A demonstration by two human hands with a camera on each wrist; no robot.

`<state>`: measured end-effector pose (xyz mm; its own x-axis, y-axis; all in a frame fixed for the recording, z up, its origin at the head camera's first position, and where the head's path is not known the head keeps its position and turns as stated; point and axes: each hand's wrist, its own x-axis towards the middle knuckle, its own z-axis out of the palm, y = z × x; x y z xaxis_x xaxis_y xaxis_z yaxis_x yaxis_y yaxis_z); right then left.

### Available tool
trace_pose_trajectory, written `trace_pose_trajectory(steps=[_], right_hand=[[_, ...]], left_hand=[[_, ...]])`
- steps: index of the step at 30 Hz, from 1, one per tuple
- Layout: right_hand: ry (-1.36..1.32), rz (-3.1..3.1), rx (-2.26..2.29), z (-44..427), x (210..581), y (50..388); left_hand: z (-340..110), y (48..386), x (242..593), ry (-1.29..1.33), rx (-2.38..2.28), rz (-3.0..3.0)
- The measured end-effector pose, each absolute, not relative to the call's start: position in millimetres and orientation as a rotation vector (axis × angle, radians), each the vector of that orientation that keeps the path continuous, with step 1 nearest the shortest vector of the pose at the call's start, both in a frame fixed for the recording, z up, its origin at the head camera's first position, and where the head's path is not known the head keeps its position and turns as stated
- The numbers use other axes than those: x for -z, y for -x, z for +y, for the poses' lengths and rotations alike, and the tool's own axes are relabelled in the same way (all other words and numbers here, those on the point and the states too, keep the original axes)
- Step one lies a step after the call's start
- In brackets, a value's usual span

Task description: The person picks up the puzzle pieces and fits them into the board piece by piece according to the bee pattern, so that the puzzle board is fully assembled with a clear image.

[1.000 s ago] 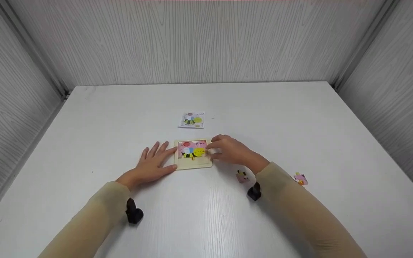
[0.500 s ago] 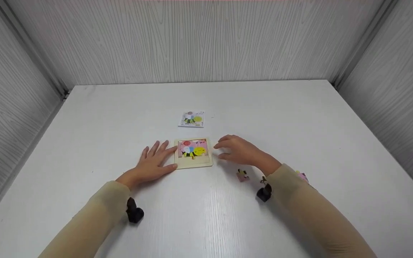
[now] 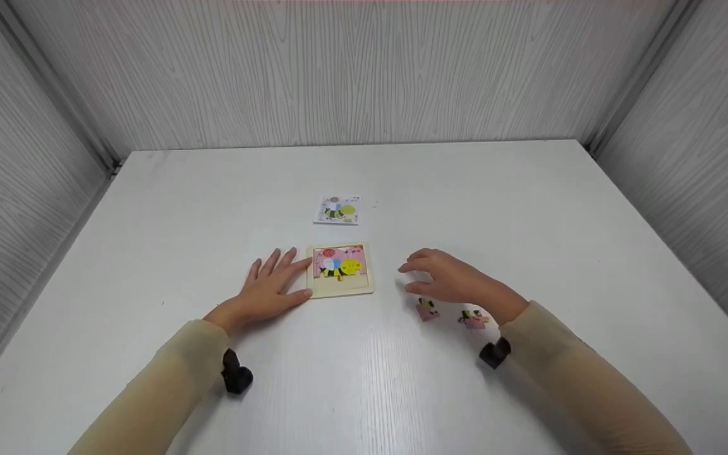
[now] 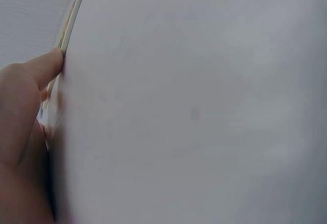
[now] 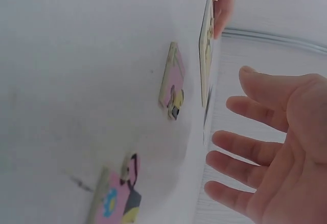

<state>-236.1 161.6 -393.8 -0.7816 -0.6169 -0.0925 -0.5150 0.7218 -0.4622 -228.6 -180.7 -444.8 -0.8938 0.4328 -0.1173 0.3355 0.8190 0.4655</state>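
A wooden puzzle frame lies on the table, its upper part filled with pieces of a bee picture and its lower strip bare wood. My left hand lies flat with spread fingers; forefinger and thumb touch the frame's left edge. In the left wrist view the thumb presses that edge. To the right of the frame, my right hand hovers with loosely bent fingers and holds nothing. Below it lie one puzzle piece and a second pink piece, both also visible in the right wrist view.
Behind the frame lies a square picture card showing the same bee. The white table is bordered by pale wood-grain panels at the back and both sides. A third piece seen earlier is hidden by the right sleeve.
My right hand has drawn away from the frame to the right and slightly nearer me, uncovering the frame's right edge and the second loose piece. The left hand has stayed put.
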Motion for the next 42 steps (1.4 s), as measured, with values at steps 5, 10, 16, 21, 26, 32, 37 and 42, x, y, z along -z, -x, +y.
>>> trace_pose_trajectory(steps=[5,10,16,21,26,32,37,42], right_hand=[[0.912,2.646,0.617,177.2,394.5,229.5],[0.924,2.605,0.637,189.9,399.3,224.5],[0.888,2.594,0.595,197.8,402.6,217.0],[0.879,2.599,0.553,198.8,402.5,213.0],[0.859,2.621,0.542,198.0,404.6,210.4],[0.931,2.659,0.544,196.9,407.8,209.2],[0.972,2.660,0.565,197.0,408.8,209.2],[1.029,2.628,0.644,196.0,407.9,209.3]], left_hand=[[-180.5,228.6,444.7,-0.592,-0.658,2.782],[-181.0,229.8,446.4,-0.576,-0.648,2.781],[-181.0,230.0,446.7,-0.586,-0.650,2.780],[-182.2,229.3,446.5,-0.597,-0.653,2.791],[-183.1,228.6,446.7,-0.612,-0.657,2.785],[-183.4,229.3,447.8,-0.612,-0.660,2.788],[-183.3,229.8,447.8,-0.616,-0.665,2.794],[-181.5,228.7,446.4,-0.606,-0.653,2.792]])
